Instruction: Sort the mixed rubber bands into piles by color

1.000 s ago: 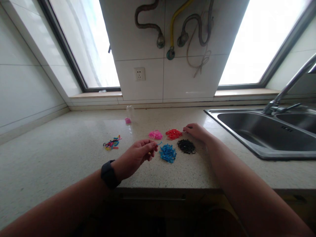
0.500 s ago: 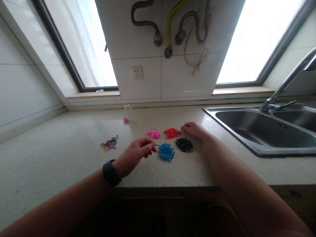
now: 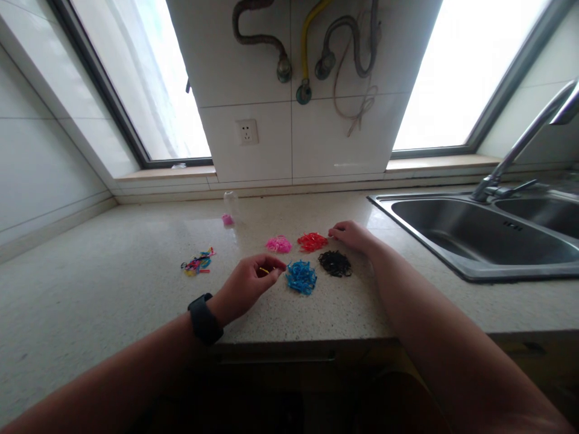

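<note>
Small rubber bands lie sorted by colour on the counter: a blue pile (image 3: 301, 278), a black pile (image 3: 335, 263), a red pile (image 3: 312, 242) and a pink pile (image 3: 278, 243). My left hand (image 3: 253, 278), with a dark watch at its wrist, has thumb and fingertips together at the blue pile's left edge. A thin yellow rubber band (image 3: 264, 270) shows inside its curled fingers. My right hand (image 3: 350, 234) rests just right of the red pile, its fingers closed; whatever they pinch is too small to make out.
A mixed-colour heap of bands (image 3: 198, 263) lies on the left of the counter (image 3: 136, 301). Farther back are a clear bottle (image 3: 231, 204) and a pink cap-like piece (image 3: 227, 220). A steel sink (image 3: 452, 241) with a faucet (image 3: 493, 181) is at right.
My left hand earlier pinched a blue band at the pile; that band no longer shows between its fingertips, and a yellow one is visible inside the hand. My right hand stays by the red pile.
</note>
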{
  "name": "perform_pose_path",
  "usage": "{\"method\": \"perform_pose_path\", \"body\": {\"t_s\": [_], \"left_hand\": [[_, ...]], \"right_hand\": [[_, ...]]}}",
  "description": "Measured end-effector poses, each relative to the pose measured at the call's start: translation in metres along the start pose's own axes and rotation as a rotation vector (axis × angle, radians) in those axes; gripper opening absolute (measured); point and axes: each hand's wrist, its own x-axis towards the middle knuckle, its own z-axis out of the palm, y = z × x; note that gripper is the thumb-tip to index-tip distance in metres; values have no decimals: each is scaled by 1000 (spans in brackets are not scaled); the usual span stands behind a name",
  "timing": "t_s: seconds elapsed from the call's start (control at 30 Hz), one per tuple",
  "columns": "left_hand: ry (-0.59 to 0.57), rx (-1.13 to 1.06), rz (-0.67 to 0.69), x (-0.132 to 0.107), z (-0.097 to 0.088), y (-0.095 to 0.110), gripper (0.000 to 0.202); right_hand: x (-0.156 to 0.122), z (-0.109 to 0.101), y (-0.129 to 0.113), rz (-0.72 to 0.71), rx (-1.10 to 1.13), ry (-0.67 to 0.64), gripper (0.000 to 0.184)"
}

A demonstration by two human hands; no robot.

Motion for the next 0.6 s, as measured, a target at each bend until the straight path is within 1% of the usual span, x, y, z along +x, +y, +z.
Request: {"method": "perform_pose_path", "body": {"t_s": [0.07,0.17,0.23,0.27,0.37,0.6], "left_hand": [[-25,145,67,-3,0,2,23],[-74,417,273,-7,1,5,29],[-117,569,366,-10,3,5,37],[-135,627,382,-11,4,4,40],[-154,742,374,-12,7,1,45],[-173,864,379,-11,8,-4,45]], "right_hand": [[0,0,0,-7,2,2,30],[1,0,1,-14,2,8,30],[1,1,2,-11,-1,11,30],[1,2,2,-7,-1,11,30],[2,3,3,3,3,10,30],[2,2,3,-8,-11,16,29]]}}
